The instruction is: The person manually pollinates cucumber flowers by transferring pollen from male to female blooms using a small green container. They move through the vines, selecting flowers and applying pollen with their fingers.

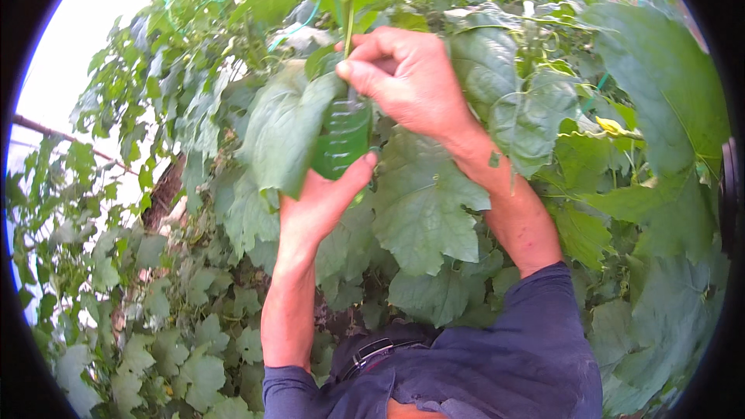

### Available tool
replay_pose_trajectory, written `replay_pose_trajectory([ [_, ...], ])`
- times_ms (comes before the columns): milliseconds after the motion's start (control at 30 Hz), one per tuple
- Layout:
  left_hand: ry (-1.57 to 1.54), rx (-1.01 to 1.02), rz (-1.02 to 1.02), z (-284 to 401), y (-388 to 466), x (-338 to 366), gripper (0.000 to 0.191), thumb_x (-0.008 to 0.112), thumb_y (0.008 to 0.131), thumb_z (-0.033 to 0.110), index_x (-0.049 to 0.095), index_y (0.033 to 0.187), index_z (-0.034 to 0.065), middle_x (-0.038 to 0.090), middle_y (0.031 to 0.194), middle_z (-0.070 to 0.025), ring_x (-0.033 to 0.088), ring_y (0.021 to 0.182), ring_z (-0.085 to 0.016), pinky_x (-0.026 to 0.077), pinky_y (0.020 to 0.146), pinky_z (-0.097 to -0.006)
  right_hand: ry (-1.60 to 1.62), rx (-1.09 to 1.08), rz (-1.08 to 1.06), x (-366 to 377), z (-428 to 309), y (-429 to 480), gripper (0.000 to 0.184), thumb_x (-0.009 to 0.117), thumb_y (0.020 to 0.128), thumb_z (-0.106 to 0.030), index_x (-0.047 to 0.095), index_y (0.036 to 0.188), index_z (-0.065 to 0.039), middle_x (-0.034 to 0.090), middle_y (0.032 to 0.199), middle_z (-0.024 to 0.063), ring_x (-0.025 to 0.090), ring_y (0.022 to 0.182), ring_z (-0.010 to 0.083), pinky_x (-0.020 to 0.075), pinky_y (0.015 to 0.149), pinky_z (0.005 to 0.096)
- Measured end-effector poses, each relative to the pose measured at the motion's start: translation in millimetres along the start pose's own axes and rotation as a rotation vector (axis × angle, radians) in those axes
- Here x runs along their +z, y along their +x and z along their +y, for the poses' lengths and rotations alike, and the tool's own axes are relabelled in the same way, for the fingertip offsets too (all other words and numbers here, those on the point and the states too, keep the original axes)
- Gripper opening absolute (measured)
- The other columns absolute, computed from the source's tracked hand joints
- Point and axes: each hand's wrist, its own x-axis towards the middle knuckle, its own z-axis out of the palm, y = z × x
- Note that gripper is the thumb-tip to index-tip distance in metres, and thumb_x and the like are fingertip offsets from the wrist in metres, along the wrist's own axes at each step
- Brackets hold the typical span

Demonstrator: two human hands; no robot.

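My left hand is wrapped around a clear plastic container of green liquid, with ridges or marks down its side. The thumb lies along its right side, and a broad leaf covers part of the container and the fingers. Just above the container's mouth, my right hand pinches the lower part of a hanging green stem between thumb and forefinger. Below these fingertips a thin greyish piece reaches the container's top; what it is cannot be made out.
Dense climbing vines with large lobed leaves surround both arms. Thin green twine runs through the foliage above. A yellow flower shows at the right. A thin pole crosses the left side.
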Motion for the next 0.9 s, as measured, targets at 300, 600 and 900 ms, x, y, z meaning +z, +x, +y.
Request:
replay_pose_trajectory([
  [300,0.101,-0.023,-0.018,6.4,1.5,2.8,0.058,0.084,0.081,0.018,0.058,0.130,0.0006,0.068,0.113,-0.0063,0.066,0.102,-0.016,0.054,0.091,-0.0325,-0.158,-0.182,-0.020,-14.6,-5.0,-3.1,0.010,0.073,0.093,-0.005,0.074,0.089,0.004,0.065,0.073,-0.0017,0.055,0.066,0.0037,0.0426,0.055,0.0242],
  [600,0.143,0.142,-0.040,11.6,2.9,1.4,0.051,0.081,0.078,0.013,0.064,0.125,0.0030,0.067,0.110,-0.0054,0.064,0.102,-0.016,0.053,0.090,-0.0340,-0.397,-0.326,0.045,-8.6,-23.5,-10.9,0.034,0.059,0.107,-0.025,0.073,0.100,0.006,0.063,0.073,0.0050,0.056,0.067,0.0103,0.0465,0.062,0.0287],
  [900,0.172,0.289,-0.059,-30.8,6.6,-1.6,0.065,0.083,0.081,0.023,0.058,0.137,0.0045,0.063,0.126,-0.0115,0.059,0.120,-0.026,0.046,0.106,-0.0411,-0.390,-0.186,0.135,-2.6,-12.1,-12.9,0.039,0.056,0.109,-0.029,0.070,0.097,0.005,0.069,0.081,0.0053,0.055,0.067,0.0093,0.0459,0.062,0.0280],
])
